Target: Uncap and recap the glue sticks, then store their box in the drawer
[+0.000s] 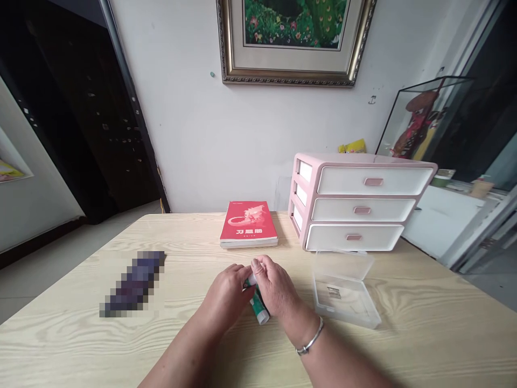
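Between my two hands, over the middle of the table's near side, is a green glue stick (257, 304) with white ends. It tilts, its lower end toward me and to the right. My left hand (229, 291) is closed around its upper part from the left. My right hand (278, 285) closes over the top from the right, thumb and fingers pinched near the white upper end. The fingers hide much of the stick's middle and top. Just right of my right hand stands an open clear plastic box (365, 318) with small metal pieces inside.
A red book (249, 221) lies behind my hands on the wooden table (194, 350). At the back right stands a pink and white drawer unit (369, 210). A dark, pixelated object (135, 283) lies at the left. The wall and a framed picture (288, 75) rise behind.
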